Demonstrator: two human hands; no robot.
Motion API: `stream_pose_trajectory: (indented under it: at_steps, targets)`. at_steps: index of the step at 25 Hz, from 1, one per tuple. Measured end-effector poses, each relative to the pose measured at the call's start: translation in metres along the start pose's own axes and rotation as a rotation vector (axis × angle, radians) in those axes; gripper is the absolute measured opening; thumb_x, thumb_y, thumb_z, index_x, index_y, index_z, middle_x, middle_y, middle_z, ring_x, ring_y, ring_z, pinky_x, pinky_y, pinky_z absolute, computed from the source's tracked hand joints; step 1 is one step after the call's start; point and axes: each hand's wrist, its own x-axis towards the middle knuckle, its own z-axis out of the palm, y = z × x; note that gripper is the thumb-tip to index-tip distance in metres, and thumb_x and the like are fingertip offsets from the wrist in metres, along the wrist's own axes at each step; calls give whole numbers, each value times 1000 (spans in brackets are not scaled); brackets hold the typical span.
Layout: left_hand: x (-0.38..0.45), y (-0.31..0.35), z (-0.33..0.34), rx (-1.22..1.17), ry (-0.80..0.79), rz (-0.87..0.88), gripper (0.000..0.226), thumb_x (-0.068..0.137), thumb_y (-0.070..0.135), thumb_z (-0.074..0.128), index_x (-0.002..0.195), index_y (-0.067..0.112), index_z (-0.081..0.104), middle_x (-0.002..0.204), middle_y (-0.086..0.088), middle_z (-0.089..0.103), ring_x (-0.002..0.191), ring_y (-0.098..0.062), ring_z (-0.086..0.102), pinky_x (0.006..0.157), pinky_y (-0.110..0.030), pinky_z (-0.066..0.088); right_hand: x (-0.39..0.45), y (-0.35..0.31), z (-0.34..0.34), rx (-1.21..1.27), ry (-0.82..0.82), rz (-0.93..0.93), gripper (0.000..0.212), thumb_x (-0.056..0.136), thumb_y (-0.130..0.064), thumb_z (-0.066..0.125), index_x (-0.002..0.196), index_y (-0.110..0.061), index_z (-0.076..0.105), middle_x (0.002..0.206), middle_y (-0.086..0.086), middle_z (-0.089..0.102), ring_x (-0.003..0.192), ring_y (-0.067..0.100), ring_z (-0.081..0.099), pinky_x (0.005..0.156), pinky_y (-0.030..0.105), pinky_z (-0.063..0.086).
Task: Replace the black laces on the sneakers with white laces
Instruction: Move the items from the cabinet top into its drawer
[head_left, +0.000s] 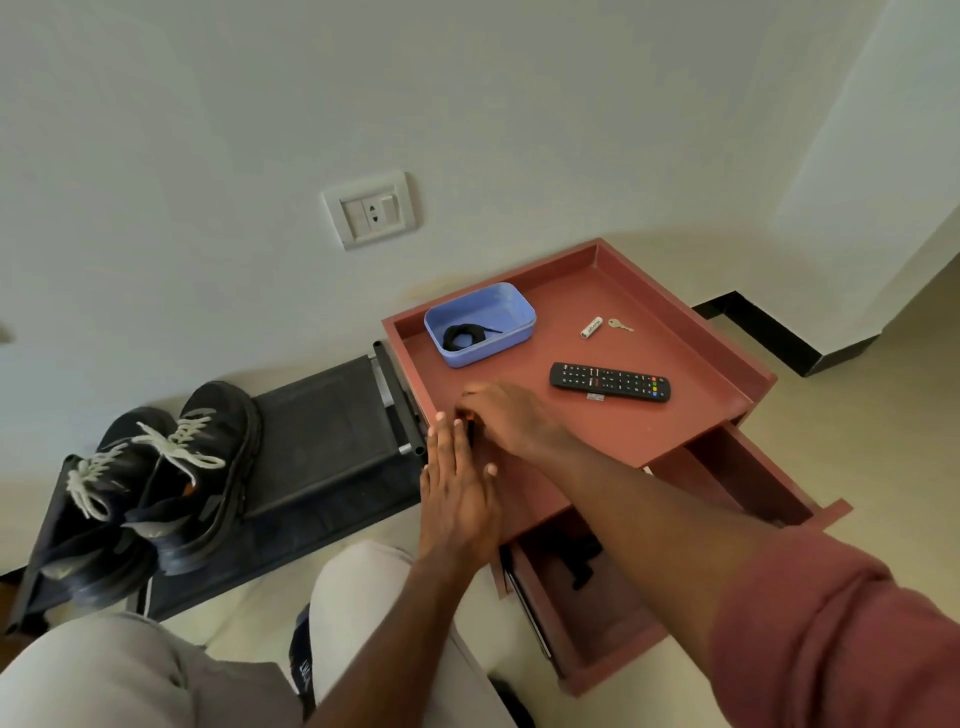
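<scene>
Two black sneakers (156, 483) laced with white laces (174, 444) stand on a low black rack (322, 415) at the left. A coiled black lace (464, 335) lies in a blue box (480, 322) on the red bedside table (623, 431). My hands meet at the table's front left corner. My left hand (457, 483) lies with straight fingers against a small dark bundle (470, 427), which looks like a second black lace. My right hand (506, 418) curls over that bundle from the right and hides most of it.
A black remote (610, 382), a small battery (591, 327) and a key (620, 325) lie on the table top. Two drawers (753, 483) below stand pulled out toward me. My knees are at the bottom; a wall socket (371, 210) is behind.
</scene>
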Motion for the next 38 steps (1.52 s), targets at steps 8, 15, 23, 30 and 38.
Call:
stream_pose_trajectory:
  at_steps: [8,15,23,30,38]
  targets:
    - [0,2,-3,80,-14,-18,74,107,57,23,167,20,0,175,1,-10,160,-16,-12,130,-50,10,-98,45,-8,-9,14,259,20,89,-9,59,97,-20,74,98,1,64,96,30,63,70,41,50]
    - [-15,37,1,356,-134,306,70,109,54,25,167,16,12,174,-5,5,161,-19,-2,130,-41,-3,-233,81,-40,-71,-231,426,23,97,-27,67,116,-31,77,109,-4,67,109,21,61,83,38,54]
    - [-22,49,12,730,-349,298,77,107,60,19,166,12,6,174,-12,5,160,-28,10,129,-52,9,-230,68,-3,-83,-375,798,30,90,-24,75,119,-18,71,121,9,71,113,32,70,88,39,57]
    - [-19,46,14,765,-350,333,75,108,56,18,166,11,4,174,-13,3,160,-29,10,128,-52,12,-201,59,31,1,-452,860,35,96,-15,66,131,-13,66,135,11,66,127,32,63,100,47,56]
    - [-18,53,13,609,-341,236,77,107,61,20,166,14,5,174,-9,0,161,-27,4,128,-50,11,-216,55,-30,-73,52,816,22,103,-32,56,107,-15,70,104,5,72,96,29,72,79,41,59]
